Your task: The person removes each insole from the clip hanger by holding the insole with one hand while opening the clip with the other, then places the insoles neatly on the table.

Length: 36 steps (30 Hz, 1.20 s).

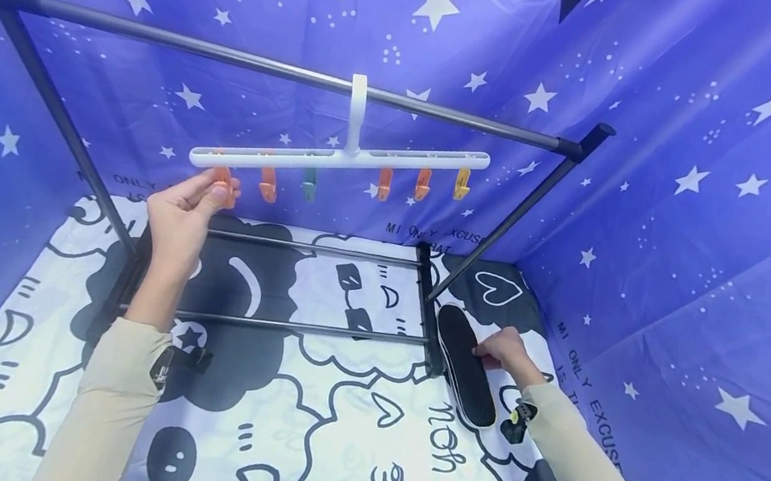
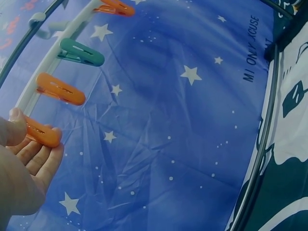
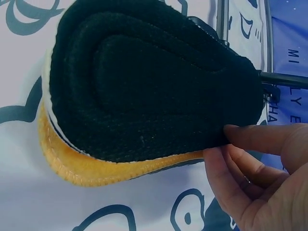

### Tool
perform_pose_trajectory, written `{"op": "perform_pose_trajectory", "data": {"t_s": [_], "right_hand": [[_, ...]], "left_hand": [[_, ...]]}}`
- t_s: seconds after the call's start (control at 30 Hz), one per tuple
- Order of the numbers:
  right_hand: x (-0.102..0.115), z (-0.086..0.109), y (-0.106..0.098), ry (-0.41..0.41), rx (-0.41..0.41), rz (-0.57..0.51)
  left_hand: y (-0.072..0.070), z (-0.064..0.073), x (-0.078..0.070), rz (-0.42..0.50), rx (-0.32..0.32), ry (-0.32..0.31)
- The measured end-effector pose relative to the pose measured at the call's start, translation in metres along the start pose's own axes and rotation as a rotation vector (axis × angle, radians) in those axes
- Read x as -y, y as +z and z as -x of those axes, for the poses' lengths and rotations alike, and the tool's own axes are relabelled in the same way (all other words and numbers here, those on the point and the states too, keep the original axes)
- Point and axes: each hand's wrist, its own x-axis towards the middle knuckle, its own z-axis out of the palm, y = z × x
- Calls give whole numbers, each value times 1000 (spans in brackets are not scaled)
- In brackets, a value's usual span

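Note:
My left hand (image 1: 178,217) pinches the orange clip (image 2: 44,133) at the left end of a white clip hanger (image 1: 279,158), thumb on one side and fingertips on the other. Along the hanger bar hang other clips: orange ones (image 2: 60,89), a green one (image 2: 82,53) and a yellow one (image 1: 463,184). Low on the right, my right hand (image 1: 508,352) grips black insoles (image 1: 467,365) by their long edge between thumb and fingers. In the right wrist view, a yellow-orange layer (image 3: 91,171) shows beneath the black top insole.
The hanger hooks over the top bar (image 1: 234,56) of a dark metal rack. Its lower rails (image 1: 315,330) run close over a black-and-white patterned cloth (image 1: 241,449). Blue star-printed fabric (image 1: 686,231) stands behind and at both sides.

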Motion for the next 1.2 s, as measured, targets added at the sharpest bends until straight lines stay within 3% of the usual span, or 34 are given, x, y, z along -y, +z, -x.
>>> {"op": "perform_pose_trajectory", "data": {"t_s": [0.43, 0.83, 1.2], "right_hand": [[-7, -3, -4, -16, -14, 7], [-10, 2, 0, -44, -10, -38], [-8, 4, 0, -58, -32, -17]], "left_hand": [[0, -2, 0, 9, 42, -24], [6, -7, -3, 67, 18, -34], [8, -9, -2, 99, 3, 0]]}}
